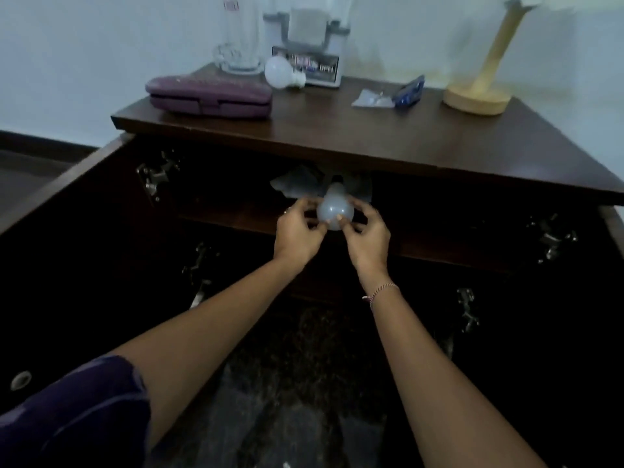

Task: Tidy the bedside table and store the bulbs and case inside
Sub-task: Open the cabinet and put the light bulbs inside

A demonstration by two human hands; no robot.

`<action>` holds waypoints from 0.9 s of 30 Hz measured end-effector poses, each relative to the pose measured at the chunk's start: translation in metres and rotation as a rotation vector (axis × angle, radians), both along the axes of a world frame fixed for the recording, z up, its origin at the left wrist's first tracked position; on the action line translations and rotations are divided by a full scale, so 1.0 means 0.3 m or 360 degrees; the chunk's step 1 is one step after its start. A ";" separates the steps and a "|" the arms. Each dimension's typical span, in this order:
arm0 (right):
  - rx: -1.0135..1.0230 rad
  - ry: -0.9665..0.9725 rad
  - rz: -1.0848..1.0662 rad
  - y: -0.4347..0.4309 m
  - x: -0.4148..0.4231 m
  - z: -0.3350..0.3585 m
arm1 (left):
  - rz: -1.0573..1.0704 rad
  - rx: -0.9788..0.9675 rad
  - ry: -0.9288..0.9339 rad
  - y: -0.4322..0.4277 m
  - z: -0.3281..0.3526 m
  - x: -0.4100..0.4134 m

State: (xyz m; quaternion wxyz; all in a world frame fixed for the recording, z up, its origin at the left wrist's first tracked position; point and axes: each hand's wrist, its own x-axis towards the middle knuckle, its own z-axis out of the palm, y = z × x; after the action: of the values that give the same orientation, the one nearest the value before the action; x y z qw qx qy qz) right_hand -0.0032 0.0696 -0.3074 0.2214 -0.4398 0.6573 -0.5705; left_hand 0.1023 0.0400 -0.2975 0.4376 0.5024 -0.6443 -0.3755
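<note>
**Being Gripped at the Inner Shelf: One Bulb (335, 209)**

The bulb is being pinched from both sides. Its left flank is being gripped by the curled fingers and thumb of the left hand (297, 231), and its right flank by those of the right hand (368, 236). Its round end is being turned towards the camera, with the neck pointed away into the dark interior. It is being held just over the front edge of the shelf (236, 216) inside the table (337, 140). Whether it is touching the shelf cannot be told. A crumpled grey sheet (293, 184) is lying just behind it, under the tabletop. A thin bracelet (381, 291) is being worn on the right wrist, and a dark sleeve (74, 417) on the left arm.

The left door (67, 214) is being kept swung wide, its metal hinges (153, 177) exposed.

On the tabletop, the case (209, 94) is lying flat and closed at the left corner. The second bulb (282, 73) is lying on its side just behind the case, its neck just beside a labelled box (314, 45). A glass jar (241, 38) is standing to the left of that box. Further right, a clear wrapper (371, 100) and a blue packet (410, 91) are lying together. A pale lamp (476, 99) is standing at the right end.
</note>
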 end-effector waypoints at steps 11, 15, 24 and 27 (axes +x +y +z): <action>0.0315 -0.0187 0.0124 -0.031 -0.046 0.000 | -0.0019 0.0338 0.0248 -0.058 -0.026 -0.002; 0.0325 -0.0251 0.0103 -0.044 -0.065 -0.015 | -0.0033 0.0375 0.0248 -0.066 -0.033 -0.004; 0.0413 -0.0229 0.0079 -0.040 -0.049 0.000 | -0.0047 0.0539 0.0309 -0.064 -0.003 0.003; 0.0433 -0.0145 0.0094 -0.029 -0.046 0.015 | -0.0053 0.0619 0.0348 -0.064 0.009 -0.001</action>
State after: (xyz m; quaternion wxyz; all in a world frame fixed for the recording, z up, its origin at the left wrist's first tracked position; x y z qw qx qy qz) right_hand -0.0170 0.0607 -0.3029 0.3252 -0.3986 0.7046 -0.4888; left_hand 0.1021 0.0208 -0.2948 0.3935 0.5230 -0.5167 -0.5520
